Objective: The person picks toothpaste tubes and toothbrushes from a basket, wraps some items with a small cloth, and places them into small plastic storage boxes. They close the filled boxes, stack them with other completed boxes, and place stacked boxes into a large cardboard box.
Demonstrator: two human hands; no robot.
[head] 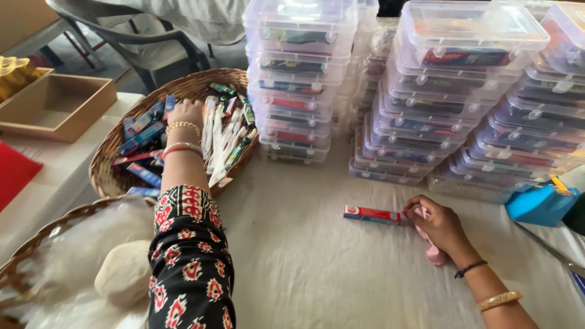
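Note:
My left hand [184, 113] reaches into a round wicker basket [105, 176] at the left, its fingers down among wrapped toothbrushes [224, 141] and small toothpaste boxes [141, 131]; what the fingers grip is hidden. Bangles sit on that wrist, and the sleeve is black with red and white print. My right hand [437, 225] rests on the white cloth, closed on a pink toothbrush [435, 253] that pokes out below the palm. A small red and blue toothpaste box [372, 214] lies just left of those fingers.
Stacks of clear lidded plastic boxes [300, 79] [457, 97] stand along the back, each with items inside. A second basket [24, 256] at lower left holds clear bags and a round pale lump [124, 272]. A wooden tray [58, 106], a blue object [541, 204] and scissors [557, 256] lie at the edges.

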